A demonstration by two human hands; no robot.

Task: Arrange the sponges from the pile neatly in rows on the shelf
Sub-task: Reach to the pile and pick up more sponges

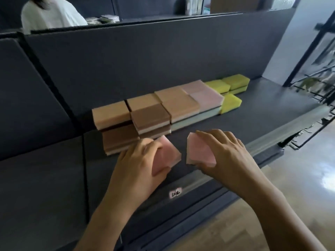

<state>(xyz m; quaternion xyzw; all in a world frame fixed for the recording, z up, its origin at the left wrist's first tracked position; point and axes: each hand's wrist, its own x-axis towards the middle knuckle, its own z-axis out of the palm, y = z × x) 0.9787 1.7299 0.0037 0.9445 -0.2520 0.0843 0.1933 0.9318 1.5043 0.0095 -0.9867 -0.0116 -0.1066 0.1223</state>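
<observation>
Left hand [137, 160] gripped one pink sponge [169, 153]; right hand [226, 153] gripped a second pink sponge [198, 151] at its 3 o'clock, both over the shelf [262, 109] front. Placing seemed under way, and the next move would call for squaring them against the stacked rows [163, 109] at 12 o'clock.

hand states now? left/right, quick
Left hand: holding a pink sponge.
Right hand: holding another pink sponge.

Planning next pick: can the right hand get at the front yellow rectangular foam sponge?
Probably not yet: the right hand grips a pink foam sponge. The dark shelf between it and the yellow foam sponge looks unobstructed.
</observation>
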